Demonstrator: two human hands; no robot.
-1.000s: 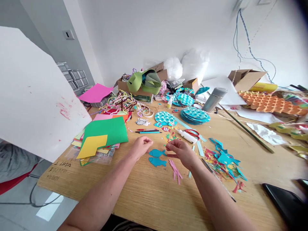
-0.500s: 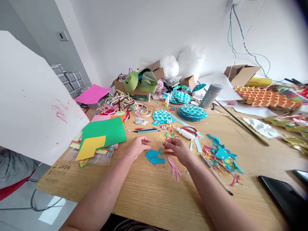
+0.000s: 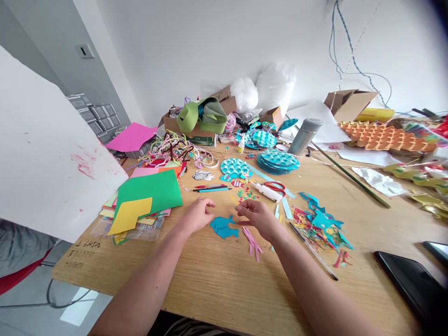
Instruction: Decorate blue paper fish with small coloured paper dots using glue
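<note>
A blue paper fish (image 3: 224, 227) with drawn lines lies flat on the table between my hands. My left hand (image 3: 199, 215) hovers at the fish's left side, thumb and fingers apart, holding nothing. On the other side, my right hand (image 3: 258, 217) has its thumb and fingertips pinched together. A thin yellow paper strip (image 3: 234, 199) shows at those fingertips and appears to be held there. Several pink paper strips (image 3: 252, 242) lie just below my right hand. Beyond it are small colourful paper bits (image 3: 248, 193), a white glue bottle (image 3: 268, 192) and red-handled scissors (image 3: 277, 187).
Green paper (image 3: 149, 193) tops a paper pile at left, with pens (image 3: 212, 188) nearby. Blue scalloped discs (image 3: 279, 162) and a grey flask (image 3: 305, 136) stand behind. Paper scraps (image 3: 324, 224), a pen (image 3: 312, 250) and a black phone (image 3: 406, 284) lie at right.
The view has shifted slightly. Both hands keep nearly the same pose, with my left hand drawn a little away from the fish. The fish has not moved on the table.
</note>
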